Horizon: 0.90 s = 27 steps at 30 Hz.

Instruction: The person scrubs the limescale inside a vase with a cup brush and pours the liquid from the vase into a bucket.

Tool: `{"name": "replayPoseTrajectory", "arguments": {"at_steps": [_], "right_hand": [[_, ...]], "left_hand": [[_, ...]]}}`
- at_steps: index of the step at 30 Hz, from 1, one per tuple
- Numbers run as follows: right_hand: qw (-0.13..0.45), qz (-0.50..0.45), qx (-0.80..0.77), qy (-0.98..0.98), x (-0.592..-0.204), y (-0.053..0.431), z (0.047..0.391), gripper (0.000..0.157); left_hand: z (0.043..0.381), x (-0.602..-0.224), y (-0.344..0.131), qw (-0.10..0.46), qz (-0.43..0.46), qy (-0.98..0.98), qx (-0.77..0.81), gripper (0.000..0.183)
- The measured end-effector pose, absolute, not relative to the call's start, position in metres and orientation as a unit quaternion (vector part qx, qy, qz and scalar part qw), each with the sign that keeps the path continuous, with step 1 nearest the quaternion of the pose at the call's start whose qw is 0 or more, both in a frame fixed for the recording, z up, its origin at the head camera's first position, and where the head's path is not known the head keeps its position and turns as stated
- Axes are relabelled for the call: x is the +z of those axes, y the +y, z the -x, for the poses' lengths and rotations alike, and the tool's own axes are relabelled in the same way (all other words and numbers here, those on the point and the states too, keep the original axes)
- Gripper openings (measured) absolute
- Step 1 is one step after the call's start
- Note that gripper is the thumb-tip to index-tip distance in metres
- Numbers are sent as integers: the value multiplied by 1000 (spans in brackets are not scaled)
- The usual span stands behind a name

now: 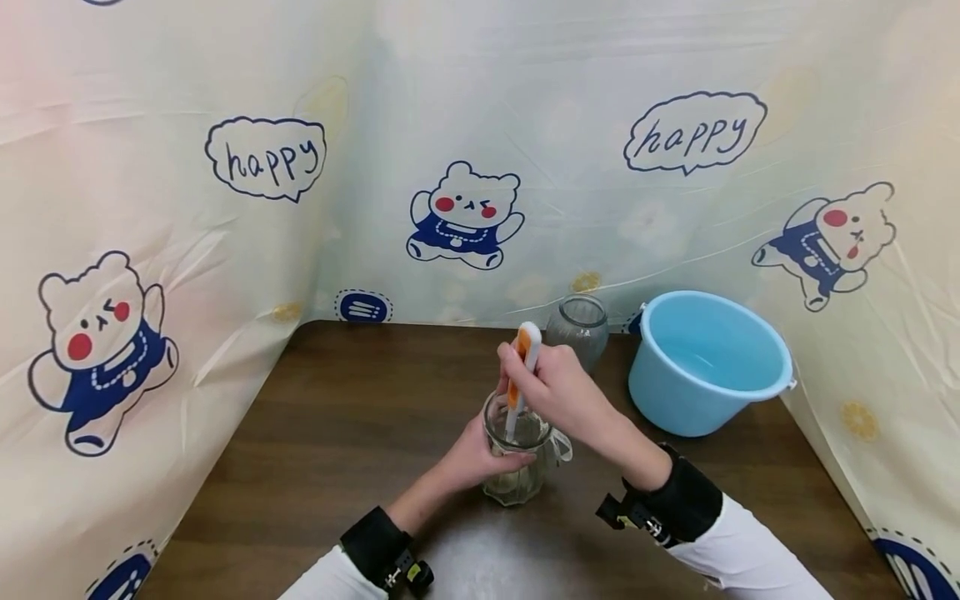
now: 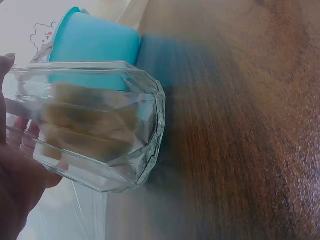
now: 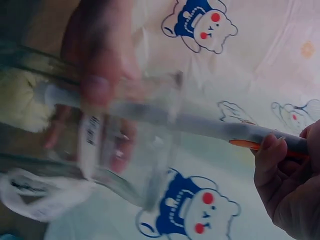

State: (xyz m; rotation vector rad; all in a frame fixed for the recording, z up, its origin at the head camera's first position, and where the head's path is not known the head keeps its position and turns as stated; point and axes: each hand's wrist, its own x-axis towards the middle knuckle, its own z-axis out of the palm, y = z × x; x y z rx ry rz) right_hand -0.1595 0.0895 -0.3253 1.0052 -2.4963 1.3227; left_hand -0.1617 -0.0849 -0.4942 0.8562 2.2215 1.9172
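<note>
A clear glass jar [image 1: 517, 490] with faceted sides and a white ribbon [image 3: 45, 195] tied at its neck stands over the middle of the table. My left hand [image 1: 474, 454] grips it round the upper part, thumb across the near side. With its fingers curled round the white and orange handle, my right hand [image 1: 564, 385] holds a bottle brush [image 1: 529, 340] that goes down through the jar's mouth. The brush's pale yellow head [image 3: 22, 102] is inside the jar in the right wrist view. Through the glass [image 2: 102, 172], the left wrist view shows a blurred brownish shape.
Behind my right hand, a second glass jar [image 1: 579, 337] stands at the table's back edge. A light blue bucket [image 1: 675, 404] is at the back right. Printed cloth [image 1: 465, 75] hangs round the back and sides of the brown wooden table [image 1: 337, 417].
</note>
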Motion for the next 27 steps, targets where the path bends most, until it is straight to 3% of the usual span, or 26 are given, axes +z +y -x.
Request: {"name": "replayPoseTrajectory", "arguments": {"at_steps": [8, 15, 23, 27], "right_hand": [[119, -275, 488, -820, -303, 94, 153, 39], [81, -268, 466, -840, -334, 84, 155, 36], [111, -292, 503, -806, -319, 89, 153, 42], [64, -292, 538, -788, -330, 84, 152, 45]], "left_hand": [[158, -496, -84, 42, -274, 719, 637, 80], [164, -495, -82, 49, -292, 710, 639, 83], [162, -495, -82, 40, -283, 708, 646, 77], [162, -497, -83, 53, -280, 707, 647, 77]]}}
